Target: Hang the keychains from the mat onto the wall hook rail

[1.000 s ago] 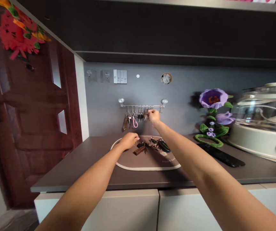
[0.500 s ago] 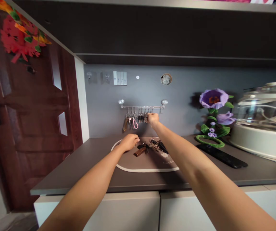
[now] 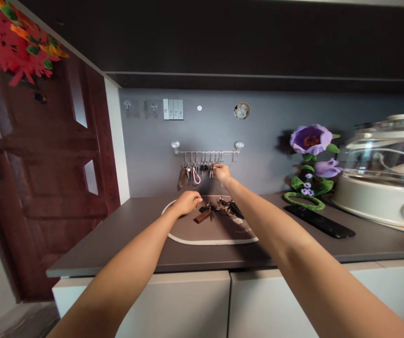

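A clear hook rail (image 3: pixel 207 152) is fixed to the grey wall, with several bunches of keys (image 3: pixel 187 173) hanging from it, one with a pink carabiner (image 3: pixel 196 176). My right hand (image 3: pixel 222 174) is at the rail's right half, fingers pinched at a small bunch of keys (image 3: pixel 211 172) under a hook; its grip is partly hidden. Lower down, my left hand (image 3: pixel 188 203) hovers over or rests on the mat's left part, fingers curled closed. What they hold, if anything, is hidden. Beside it lie a brown key holder (image 3: pixel 202 216) and a pile of dark keys (image 3: pixel 228 207).
A brown mat with a white rim (image 3: pixel 209 242) lies on the dark counter (image 3: pixel 128 234). At right are a black phone (image 3: pixel 320 221), a purple crocheted flower (image 3: pixel 311 140) and a white appliance with a clear top (image 3: pixel 367 199). A dark shelf (image 3: pixel 223 42) overhangs. A red-brown door (image 3: pixel 54 188) stands left.
The view has shifted slightly, so everything sits a little higher and further left. Both hands stay in nearly the same places, the right at the rail and the left over the mat.
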